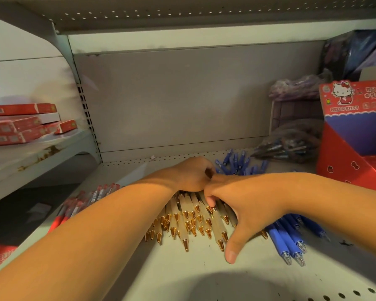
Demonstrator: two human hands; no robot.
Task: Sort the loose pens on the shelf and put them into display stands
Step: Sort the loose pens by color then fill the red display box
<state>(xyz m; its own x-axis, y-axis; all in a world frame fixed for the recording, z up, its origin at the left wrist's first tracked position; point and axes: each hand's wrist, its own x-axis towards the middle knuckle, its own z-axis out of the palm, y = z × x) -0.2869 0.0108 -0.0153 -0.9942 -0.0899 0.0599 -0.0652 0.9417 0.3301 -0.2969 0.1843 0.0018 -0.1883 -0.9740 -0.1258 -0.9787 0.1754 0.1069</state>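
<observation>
Cream-barrelled, gold-tipped pens (189, 220) lie heaped on the grey metal shelf (182, 276), tips towards me. Head view: my right hand (243, 203) rests spread on them; my left hand (193, 174) curls over their far ends, grip unclear. The red cardboard display stand (345, 168) sits off right, nearer my right hand.

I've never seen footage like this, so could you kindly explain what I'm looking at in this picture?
There is no machine here: a camera worn on a person's head looks down at their two bare arms. On the grey shelf lie white pens with gold tips, red pens to the left and blue pens to the right. A red display stand sits at far right. The left hand covers the white pens' far ends; the right hand cups the pile's side, thumb spread. No pen looks lifted.
</observation>
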